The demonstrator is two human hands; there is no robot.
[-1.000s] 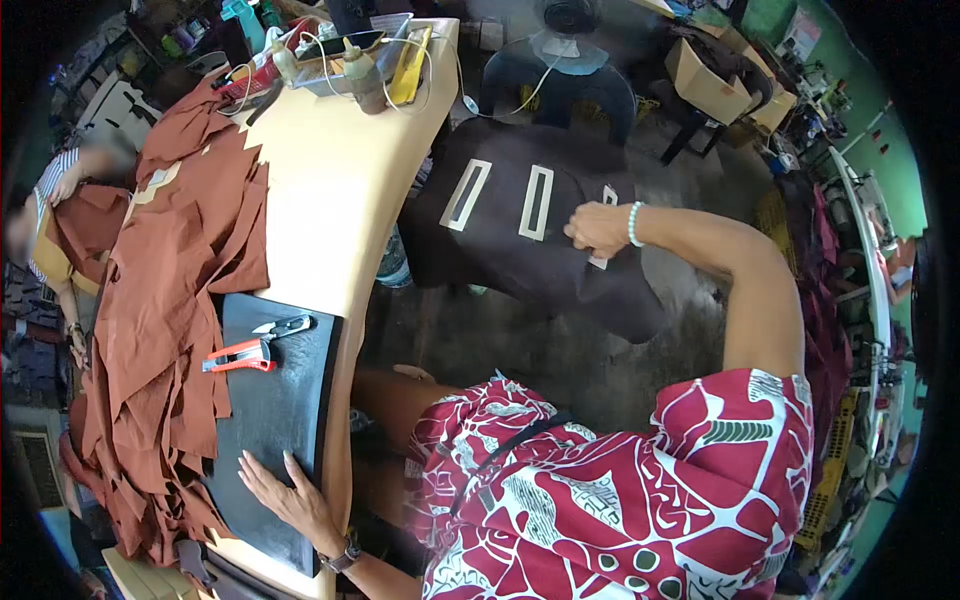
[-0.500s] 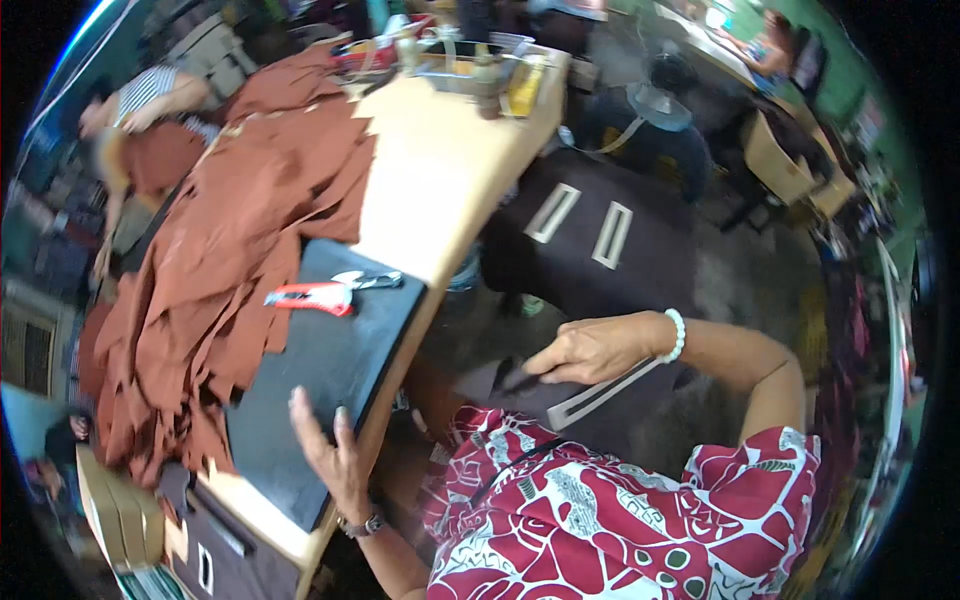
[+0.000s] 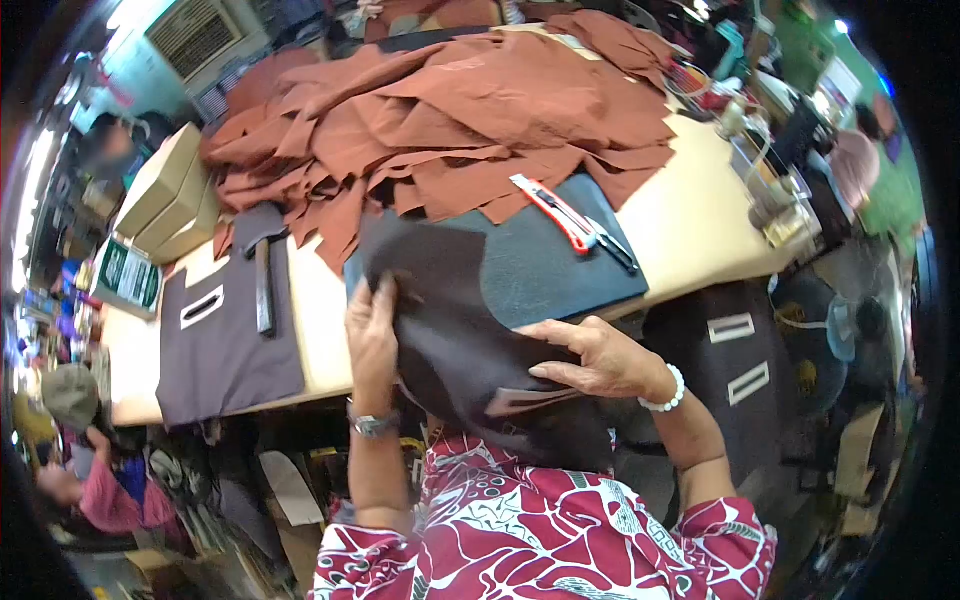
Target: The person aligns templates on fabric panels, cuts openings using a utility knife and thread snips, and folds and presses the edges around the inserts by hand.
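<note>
Both my hands hold a dark brown fabric piece point(image 3: 440, 290) in front of my body, its lower part hanging past the table edge. My left hand point(image 3: 372, 330) is closed on the left edge, slightly blurred. On the right edge lies my right hand point(image 3: 605, 360), gripping with thumb and fingers. A pale rectangular frame point(image 3: 530, 398) shows on the cloth near it. Behind the piece is a dark cutting mat point(image 3: 545, 272). On the mat rest a red-and-white utility knife point(image 3: 556, 215) and a small metal-and-black tool point(image 3: 612, 247).
Reddish-brown fabric pieces point(image 3: 480, 100) are heaped across the back of the table point(image 3: 690, 220). To the left, a hammer point(image 3: 264, 285) lies on another dark panel point(image 3: 225, 350), near boxes point(image 3: 165, 190). A dark panel with pale frames point(image 3: 715, 350) is at right. Other people are around.
My view has swung left to face the table. The dark fabric has come up over the mat's front, and my left hand, previously open above the mat, now grips it.
</note>
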